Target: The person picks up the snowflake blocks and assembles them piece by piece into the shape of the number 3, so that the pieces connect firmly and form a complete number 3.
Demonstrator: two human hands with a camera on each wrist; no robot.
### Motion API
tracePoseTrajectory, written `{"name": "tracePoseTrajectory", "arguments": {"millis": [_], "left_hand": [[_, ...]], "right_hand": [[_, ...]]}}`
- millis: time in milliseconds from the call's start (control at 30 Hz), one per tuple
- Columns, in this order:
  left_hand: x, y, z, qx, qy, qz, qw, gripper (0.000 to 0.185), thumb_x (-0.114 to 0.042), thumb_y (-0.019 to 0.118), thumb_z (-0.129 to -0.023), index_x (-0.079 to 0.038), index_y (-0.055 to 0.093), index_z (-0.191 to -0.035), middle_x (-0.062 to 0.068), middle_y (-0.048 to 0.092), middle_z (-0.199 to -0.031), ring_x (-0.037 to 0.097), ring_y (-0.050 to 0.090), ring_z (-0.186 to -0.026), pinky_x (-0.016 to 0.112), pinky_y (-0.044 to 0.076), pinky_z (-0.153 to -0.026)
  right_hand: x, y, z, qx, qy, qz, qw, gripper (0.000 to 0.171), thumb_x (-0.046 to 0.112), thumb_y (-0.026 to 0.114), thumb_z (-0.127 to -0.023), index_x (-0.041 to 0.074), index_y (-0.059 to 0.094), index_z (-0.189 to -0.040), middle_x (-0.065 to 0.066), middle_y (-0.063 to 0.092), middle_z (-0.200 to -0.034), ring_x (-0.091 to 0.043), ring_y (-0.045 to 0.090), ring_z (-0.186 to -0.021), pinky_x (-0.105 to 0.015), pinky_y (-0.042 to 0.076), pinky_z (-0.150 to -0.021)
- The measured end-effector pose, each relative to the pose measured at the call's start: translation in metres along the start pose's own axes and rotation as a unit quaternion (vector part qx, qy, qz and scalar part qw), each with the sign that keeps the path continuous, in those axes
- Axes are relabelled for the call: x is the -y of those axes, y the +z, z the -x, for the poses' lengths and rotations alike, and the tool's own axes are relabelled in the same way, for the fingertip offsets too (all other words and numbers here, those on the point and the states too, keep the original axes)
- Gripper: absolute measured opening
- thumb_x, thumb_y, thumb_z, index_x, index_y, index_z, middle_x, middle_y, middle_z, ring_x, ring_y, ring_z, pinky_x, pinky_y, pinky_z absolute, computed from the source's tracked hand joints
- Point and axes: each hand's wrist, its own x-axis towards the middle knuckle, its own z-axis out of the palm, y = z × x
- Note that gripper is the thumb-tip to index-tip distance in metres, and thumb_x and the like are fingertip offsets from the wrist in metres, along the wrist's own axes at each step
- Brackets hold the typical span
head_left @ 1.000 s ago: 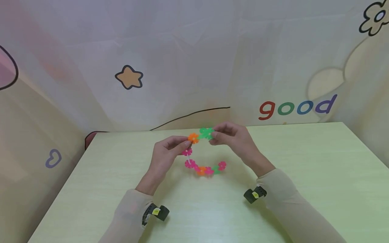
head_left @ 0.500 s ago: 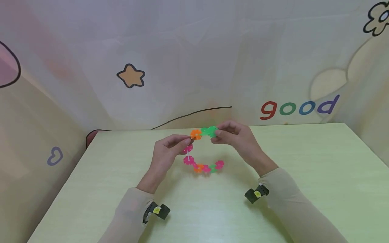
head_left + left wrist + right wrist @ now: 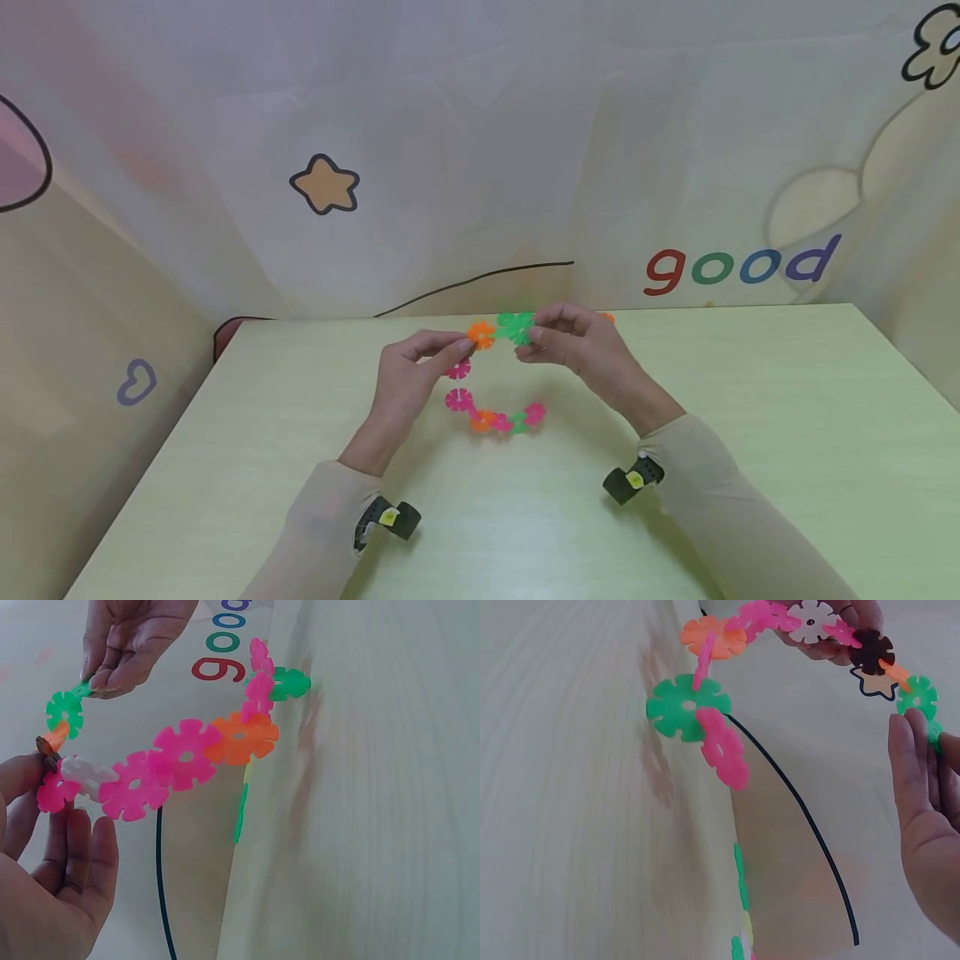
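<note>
A curved chain of slotted plastic flower discs (image 3: 459, 400), in pink, orange, green, white and dark brown, hangs above the table between both hands. My left hand (image 3: 405, 379) pinches it near a brown disc (image 3: 46, 750) and a pink disc (image 3: 56, 793), beside the white disc (image 3: 88, 776). With thumb and fingers, my right hand (image 3: 592, 342) pinches a green disc (image 3: 934, 735) at one end. Next to that sit another green disc (image 3: 917, 697) and an orange disc (image 3: 482, 336). The free end curves below, finishing in a pink disc (image 3: 535, 413) joined to a green disc (image 3: 667, 705).
Green pieces (image 3: 740, 874) lie at the table's far edge, and an orange bit (image 3: 609, 317) shows behind the right hand. A printed cloth backdrop (image 3: 450, 167) rises behind the pale table (image 3: 480, 517). Black wrist cameras (image 3: 405, 521) sit on both sleeves.
The chain's free end has swung a little to the left. Both hands keep their hold and shift only slightly. An orange bit now shows behind the right hand.
</note>
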Motion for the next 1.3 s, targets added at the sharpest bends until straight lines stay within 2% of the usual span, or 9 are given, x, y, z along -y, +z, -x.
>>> {"name": "tracePoseTrajectory", "arguments": {"millis": [167, 333, 500, 633, 767, 900, 967, 1167, 1300], "left_hand": [[0.001, 0.0, 0.0, 0.002, 0.009, 0.006, 0.9999, 0.018, -0.021, 0.076, -0.101, -0.008, 0.08, -0.113, 0.005, 0.079, -0.104, 0.031, 0.073, -0.097, 0.036, 0.06, -0.086], [0.001, 0.001, 0.0, -0.003, -0.004, 0.035, 0.9994, 0.019, -0.019, 0.075, -0.102, -0.006, 0.079, -0.115, 0.007, 0.079, -0.106, 0.031, 0.073, -0.099, 0.031, 0.061, -0.088], [-0.002, 0.0, 0.001, -0.022, -0.013, 0.049, 0.9985, 0.019, -0.018, 0.074, -0.102, -0.005, 0.078, -0.115, 0.008, 0.079, -0.106, 0.033, 0.072, -0.1, 0.029, 0.06, -0.086], [-0.002, 0.0, 0.001, -0.025, -0.019, 0.057, 0.9979, 0.018, -0.017, 0.073, -0.103, -0.003, 0.078, -0.113, 0.008, 0.078, -0.104, 0.033, 0.073, -0.098, 0.03, 0.06, -0.085], [-0.003, 0.001, 0.001, -0.017, -0.028, 0.061, 0.9976, 0.018, -0.018, 0.074, -0.102, -0.003, 0.078, -0.11, 0.008, 0.078, -0.101, 0.027, 0.074, -0.094, 0.032, 0.06, -0.083], [-0.005, 0.001, 0.002, 0.002, -0.024, 0.071, 0.9972, 0.016, -0.015, 0.074, -0.102, -0.002, 0.078, -0.11, 0.01, 0.079, -0.101, 0.037, 0.075, -0.098, 0.031, 0.061, -0.085], [-0.005, 0.001, 0.002, 0.011, -0.021, 0.074, 0.997, 0.015, -0.012, 0.074, -0.102, -0.001, 0.078, -0.11, 0.011, 0.079, -0.101, 0.041, 0.075, -0.099, 0.029, 0.062, -0.085], [-0.005, 0.001, 0.003, 0.025, -0.022, 0.074, 0.9967, 0.016, -0.012, 0.074, -0.101, 0.0, 0.078, -0.111, 0.012, 0.079, -0.102, 0.028, 0.078, -0.093, 0.032, 0.062, -0.088], [-0.005, 0.002, 0.003, 0.034, -0.017, 0.084, 0.9957, 0.017, -0.012, 0.076, -0.1, 0.001, 0.078, -0.111, 0.012, 0.079, -0.102, 0.03, 0.077, -0.093, 0.034, 0.063, -0.089]], "right_hand": [[-0.001, 0.0, -0.001, 0.008, 0.005, -0.001, 1.0, 0.022, 0.012, 0.066, -0.105, -0.001, 0.06, -0.121, -0.017, 0.073, -0.108, -0.039, 0.075, -0.109, -0.038, 0.052, -0.109], [-0.001, -0.002, -0.001, 0.018, 0.013, 0.019, 1.0, 0.024, 0.016, 0.07, -0.104, 0.001, 0.061, -0.12, -0.017, 0.076, -0.109, -0.04, 0.074, -0.11, -0.045, 0.048, -0.113], [0.006, -0.013, -0.001, 0.037, -0.003, 0.077, 0.996, 0.031, 0.025, 0.074, -0.102, 0.003, 0.066, -0.122, -0.016, 0.077, -0.112, -0.035, 0.075, -0.107, -0.049, 0.05, -0.111], [0.014, -0.031, -0.002, -0.004, -0.015, 0.148, 0.989, 0.034, 0.031, 0.073, -0.103, 0.005, 0.069, -0.125, -0.014, 0.076, -0.116, -0.028, 0.076, -0.104, -0.051, 0.053, -0.107], [0.016, -0.049, -0.01, -0.037, -0.012, 0.256, 0.966, 0.032, 0.028, 0.072, -0.104, 0.006, 0.071, -0.128, -0.012, 0.075, -0.118, -0.03, 0.075, -0.106, -0.054, 0.054, -0.104], [0.01, -0.061, -0.024, -0.031, -0.023, 0.352, 0.935, 0.02, 0.013, 0.072, -0.103, 0.004, 0.074, -0.12, -0.012, 0.074, -0.115, -0.033, 0.07, -0.107, -0.049, 0.056, -0.098], [0.004, -0.065, -0.031, -0.017, -0.019, 0.388, 0.921, 0.017, 0.007, 0.072, -0.101, 0.002, 0.075, -0.117, -0.012, 0.073, -0.114, -0.031, 0.067, -0.107, -0.047, 0.057, -0.097], [-0.01, -0.067, -0.048, 0.044, 0.015, 0.478, 0.877, 0.02, 0.005, 0.075, -0.098, -0.003, 0.074, -0.117, -0.014, 0.073, -0.11, -0.034, 0.065, -0.105, -0.049, 0.058, -0.097], [-0.014, -0.067, -0.055, 0.065, 0.018, 0.522, 0.851, 0.017, 0.007, 0.081, -0.094, -0.003, 0.075, -0.107, -0.013, 0.071, -0.102, -0.033, 0.062, -0.099, -0.049, 0.057, -0.093]]}}
